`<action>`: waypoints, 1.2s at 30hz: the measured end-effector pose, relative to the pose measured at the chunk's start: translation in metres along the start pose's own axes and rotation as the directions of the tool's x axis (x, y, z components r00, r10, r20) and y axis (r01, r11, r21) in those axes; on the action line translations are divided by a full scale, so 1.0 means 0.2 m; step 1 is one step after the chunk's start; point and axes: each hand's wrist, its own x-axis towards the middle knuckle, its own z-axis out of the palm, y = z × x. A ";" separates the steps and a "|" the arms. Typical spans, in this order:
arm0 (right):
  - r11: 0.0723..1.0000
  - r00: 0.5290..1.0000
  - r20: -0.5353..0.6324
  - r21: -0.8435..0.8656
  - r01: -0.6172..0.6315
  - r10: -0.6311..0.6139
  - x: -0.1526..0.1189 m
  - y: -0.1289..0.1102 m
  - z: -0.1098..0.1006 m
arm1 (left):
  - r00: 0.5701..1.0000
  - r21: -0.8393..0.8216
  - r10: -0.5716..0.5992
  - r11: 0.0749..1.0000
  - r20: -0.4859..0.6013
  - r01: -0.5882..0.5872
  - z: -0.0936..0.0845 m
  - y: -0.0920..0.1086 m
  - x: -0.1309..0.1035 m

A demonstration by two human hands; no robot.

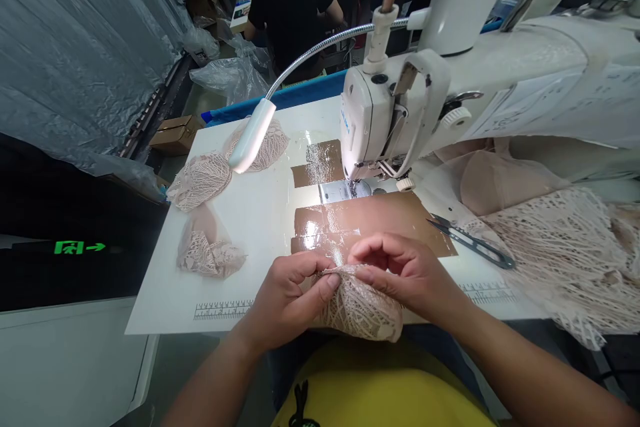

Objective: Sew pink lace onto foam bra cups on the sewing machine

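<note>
A beige lace cup piece [367, 310] hangs between my hands at the table's front edge. My left hand [305, 283] pinches its upper edge between thumb and fingers. On the other side, my right hand [393, 267] grips the same edge with thumb and forefinger, its other fingers curled. The sewing machine [380, 120] stands just beyond, its needle area over the metal plate [345, 191]. Brown tape [370, 220] covers part of the table before the plate. Thread snips [473, 242] lie to the right of my right hand.
Lace pieces [203, 180] and another lace and mesh piece [210, 250] lie on the left of the white table [265, 213]. A lamp [254, 135] arches over them. Lace fabric [560, 233] is heaped at right. A person in black [293, 10] sits beyond the table.
</note>
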 end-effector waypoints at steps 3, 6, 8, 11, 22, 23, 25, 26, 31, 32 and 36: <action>0.999 0.998 0.065 0.036 -0.006 0.004 0.02 -0.03 -0.04 | 1.000 -0.020 0.000 1.000 0.003 0.000 0.00 0.00 0.02; 0.989 0.988 0.152 -0.145 0.010 0.012 0.03 -0.07 -0.05 | 1.000 -0.022 0.028 0.999 0.012 -0.027 0.02 0.01 0.05; 0.973 0.987 0.161 -0.231 0.021 0.017 0.03 -0.10 -0.04 | 0.997 -0.047 0.065 0.997 0.036 -0.064 0.02 0.03 0.07; 0.966 0.990 0.140 -0.252 0.058 -0.023 0.01 -0.15 -0.03 | 0.985 -0.175 0.143 0.977 0.093 -0.125 0.01 0.06 0.08; 0.925 0.978 0.109 -0.319 0.206 -0.180 -0.10 -0.29 -0.04 | 0.957 -0.298 0.236 0.938 0.169 -0.178 0.01 0.13 0.10; 0.927 0.979 0.103 -0.318 0.201 -0.177 -0.10 -0.29 -0.04 | 0.959 -0.299 0.228 0.939 0.170 -0.170 0.01 0.13 0.09; 0.937 0.984 0.099 -0.302 0.175 -0.152 -0.11 -0.29 -0.05 | 0.965 -0.306 0.198 0.942 0.170 -0.139 0.01 0.13 0.09; 0.945 0.986 0.099 -0.286 0.158 -0.134 -0.11 -0.29 -0.05 | 0.970 -0.321 0.174 0.940 0.169 -0.113 0.02 0.13 0.08; 0.996 0.993 0.114 -0.094 0.000 0.011 -0.04 -0.21 -0.04 | 0.989 -0.526 -0.024 0.845 0.144 0.097 0.09 0.03 0.09; 0.998 0.990 0.131 -0.030 -0.050 0.053 -0.02 -0.18 -0.04 | 0.986 -0.585 -0.088 0.796 0.141 0.155 0.10 0.00 0.09; 0.976 0.979 0.138 0.137 -0.167 0.148 0.05 -0.05 -0.09 | 0.951 -0.725 -0.306 0.648 0.035 0.235 0.02 -0.06 0.10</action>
